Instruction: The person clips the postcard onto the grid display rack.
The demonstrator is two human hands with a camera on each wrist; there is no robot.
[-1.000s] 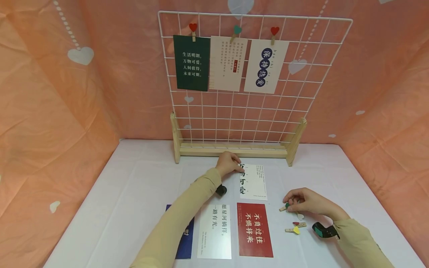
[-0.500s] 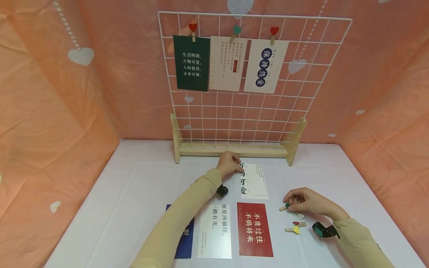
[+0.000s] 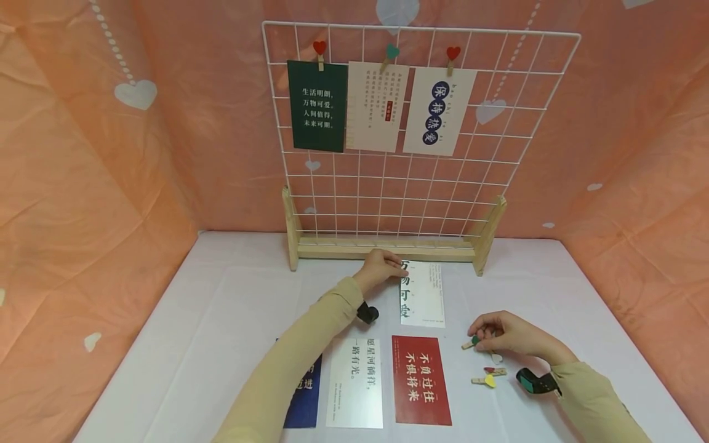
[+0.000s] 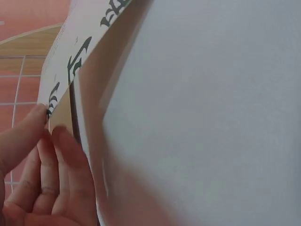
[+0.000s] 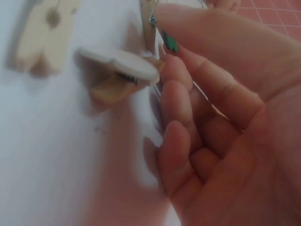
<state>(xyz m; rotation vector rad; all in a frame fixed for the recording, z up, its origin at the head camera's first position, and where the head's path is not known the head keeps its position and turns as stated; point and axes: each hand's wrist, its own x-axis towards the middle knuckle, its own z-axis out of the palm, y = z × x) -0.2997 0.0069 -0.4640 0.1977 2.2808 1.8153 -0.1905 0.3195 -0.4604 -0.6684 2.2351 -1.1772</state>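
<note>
My left hand (image 3: pixel 380 269) pinches the left edge of a white card (image 3: pixel 423 294) with black characters, near the rack's wooden base. In the left wrist view that card (image 4: pixel 61 61) tilts up off the table between thumb and fingers of the hand (image 4: pixel 51 174). At the right, my right hand (image 3: pixel 512 335) has thumb and fingers round a green-heart clip (image 3: pixel 471 343); in the right wrist view the green piece (image 5: pixel 168 41) shows by the thumb of the hand (image 5: pixel 225 122). A white-heart clip (image 5: pixel 122 70) lies close to the curled fingers.
Blue (image 3: pixel 304 400), white (image 3: pixel 354 384) and red (image 3: pixel 422 381) cards lie in front. Red-heart (image 3: pixel 495 371) and yellow-heart (image 3: pixel 484 381) clips lie by the right hand. Behind stands a white grid rack (image 3: pixel 388 197) with green (image 3: pixel 317 107), cream (image 3: pixel 376 107) and white (image 3: pixel 440 111) cards clipped on.
The left hand and its card have shifted slightly right and toward the rack, and the card's near edge is farther back. The right hand holds its place.
</note>
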